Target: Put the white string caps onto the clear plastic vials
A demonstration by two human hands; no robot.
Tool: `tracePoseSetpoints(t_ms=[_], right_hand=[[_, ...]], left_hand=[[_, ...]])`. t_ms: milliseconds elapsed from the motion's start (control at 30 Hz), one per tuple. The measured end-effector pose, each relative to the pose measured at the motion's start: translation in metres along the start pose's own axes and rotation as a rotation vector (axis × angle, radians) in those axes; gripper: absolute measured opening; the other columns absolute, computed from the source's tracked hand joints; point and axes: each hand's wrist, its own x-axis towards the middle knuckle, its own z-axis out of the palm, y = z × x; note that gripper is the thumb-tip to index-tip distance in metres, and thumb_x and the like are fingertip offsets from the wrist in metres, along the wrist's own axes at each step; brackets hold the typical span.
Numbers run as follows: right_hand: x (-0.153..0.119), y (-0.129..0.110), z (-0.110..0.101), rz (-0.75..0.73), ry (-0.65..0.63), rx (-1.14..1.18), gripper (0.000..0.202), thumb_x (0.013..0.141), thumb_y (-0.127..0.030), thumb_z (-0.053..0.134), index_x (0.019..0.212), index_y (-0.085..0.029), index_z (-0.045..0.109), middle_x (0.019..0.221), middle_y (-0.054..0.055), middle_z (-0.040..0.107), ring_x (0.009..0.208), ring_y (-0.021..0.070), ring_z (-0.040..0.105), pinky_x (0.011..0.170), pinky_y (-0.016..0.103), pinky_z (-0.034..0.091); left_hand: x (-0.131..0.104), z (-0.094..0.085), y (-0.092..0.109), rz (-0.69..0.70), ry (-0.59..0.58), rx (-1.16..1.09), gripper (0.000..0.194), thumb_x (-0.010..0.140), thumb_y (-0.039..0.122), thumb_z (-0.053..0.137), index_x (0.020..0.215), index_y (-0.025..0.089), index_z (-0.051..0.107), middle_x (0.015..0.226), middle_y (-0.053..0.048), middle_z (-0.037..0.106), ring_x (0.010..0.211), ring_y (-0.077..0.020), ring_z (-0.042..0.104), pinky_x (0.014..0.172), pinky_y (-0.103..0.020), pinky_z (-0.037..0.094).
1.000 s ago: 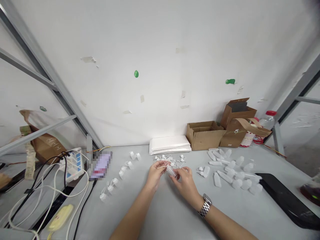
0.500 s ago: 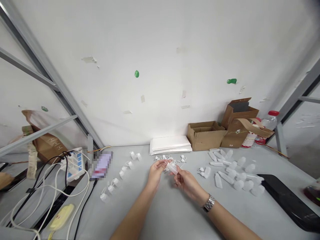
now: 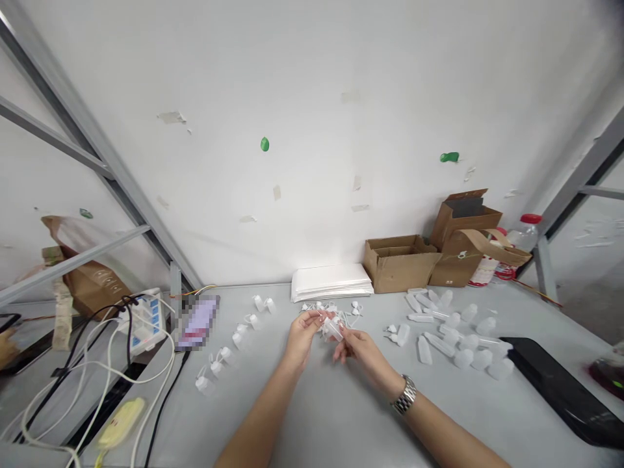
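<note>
Small clear bottle [image 3: 334,330] in front of the white stack [image 3: 331,283]. The right hand [image 3: 363,351] pinches its near end; the left hand [image 3: 299,339] meets its top, grip indiscernible. Apparent step: fitting the top; the next move calls for steady alignment.

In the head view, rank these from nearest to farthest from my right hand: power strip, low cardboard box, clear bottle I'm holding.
From your right hand:
1. Clear bottle, in its fingertips.
2. Low cardboard box, at the table's back, against the wall.
3. Power strip, far across on the left, among cables.
</note>
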Motion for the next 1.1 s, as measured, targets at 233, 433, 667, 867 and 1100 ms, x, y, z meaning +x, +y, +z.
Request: tracePoseSetpoints(t_ms=[233, 433, 667, 867, 1100], right_hand=[[0.002, 0.005, -0.001, -0.059, 0.005, 0.059, 0.036, 0.065, -0.050, 0.064, 0.064, -0.015, 0.058, 0.052, 0.001, 0.058, 0.049, 0.0119, 0.049, 0.054, 0.026, 0.038], [0.004, 0.004, -0.006, 0.081, -0.140, 0.250, 0.040, 0.073, -0.052, 0.054, 0.061, -0.015, 0.056, 0.047, -0.001, 0.053, 0.042, 0.0081, 0.043, 0.054, 0.025, 0.037], [0.007, 0.005, -0.007, -0.113, 0.024, -0.333, 0.036, 0.073, -0.052, 0.051, 0.063, -0.018, 0.050, 0.049, -0.002, 0.054, 0.048, 0.0132, 0.049, 0.054, 0.026, 0.038], [-0.003, -0.001, -0.002, -0.197, 0.046, -0.685, 0.027, 0.084, -0.035, 0.039, 0.066, -0.019, 0.051, 0.057, 0.000, 0.057, 0.057, 0.0155, 0.052, 0.059, 0.026, 0.038], [-0.007, 0.004, -0.002, -0.389, 0.041, -0.992, 0.012, 0.081, -0.020, 0.044, 0.076, -0.018, 0.055, 0.074, 0.005, 0.060, 0.075, 0.0193, 0.051, 0.073, 0.030, 0.037]], left_hand=[[0.000, -0.001, -0.001, 0.047, -0.027, 0.009, 0.014, 0.064, 0.024, 0.067, 0.072, 0.014, 0.062, 0.081, -0.008, 0.070, 0.087, -0.0201, 0.061, 0.084, -0.032, 0.039], [-0.002, 0.002, 0.009, 0.014, -0.078, -0.013, 0.019, 0.063, 0.025, 0.068, 0.078, 0.015, 0.063, 0.090, -0.010, 0.069, 0.093, -0.0214, 0.060, 0.086, -0.033, 0.040], [0.003, -0.007, 0.013, 0.018, -0.054, 0.444, 0.015, 0.057, 0.025, 0.070, 0.068, 0.015, 0.069, 0.078, -0.009, 0.071, 0.079, -0.0218, 0.063, 0.074, -0.029, 0.046], [0.005, -0.009, 0.002, 0.054, 0.077, 0.528, 0.009, 0.063, 0.024, 0.061, 0.059, 0.016, 0.064, 0.068, -0.006, 0.070, 0.071, -0.0191, 0.063, 0.070, -0.028, 0.045], [0.008, -0.014, 0.001, -0.003, 0.130, 0.511, 0.013, 0.059, 0.027, 0.065, 0.055, 0.016, 0.060, 0.055, -0.004, 0.066, 0.054, -0.0172, 0.060, 0.055, -0.025, 0.043]])
